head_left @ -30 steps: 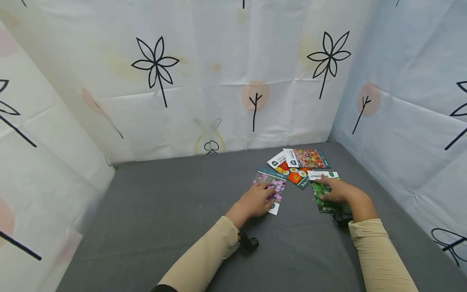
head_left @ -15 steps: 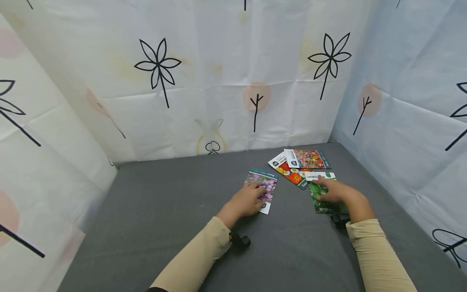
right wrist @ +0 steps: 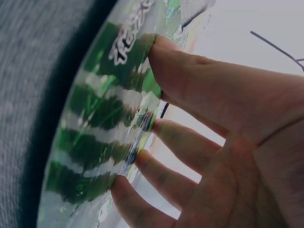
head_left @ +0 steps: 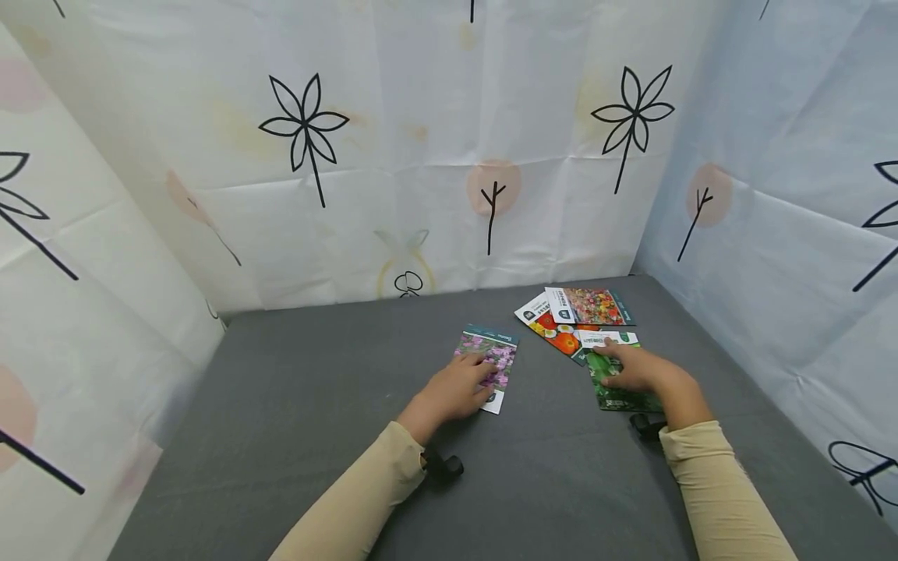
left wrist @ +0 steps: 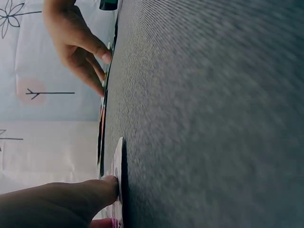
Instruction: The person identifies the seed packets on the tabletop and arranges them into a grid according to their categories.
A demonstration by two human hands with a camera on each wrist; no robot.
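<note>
My left hand (head_left: 449, 391) rests with its fingertips on a seed packet with a purple-flower picture (head_left: 500, 357), flat on the dark grey cloth. In the left wrist view that packet (left wrist: 118, 164) shows edge-on under the thumb. On the right, my right hand (head_left: 644, 369) touches a green leafy seed packet (head_left: 617, 399) from above, fingers spread. Close up in the right wrist view, thumb and fingertips press on the green packet's (right wrist: 99, 128) shiny face. The green packet's far left corner overlaps a packet with orange and white flowers (head_left: 557, 336).
Behind the green packet lies another seed packet with mixed red and yellow flowers (head_left: 596, 305), partly over the orange-flower one. Grey cloth (head_left: 316, 421) covers the table. Printed white sheets (head_left: 421, 187) stand at the back and both sides.
My left hand has slid the purple-flower packet to the left, away from the others. My right hand and the green packet have shifted slightly left.
</note>
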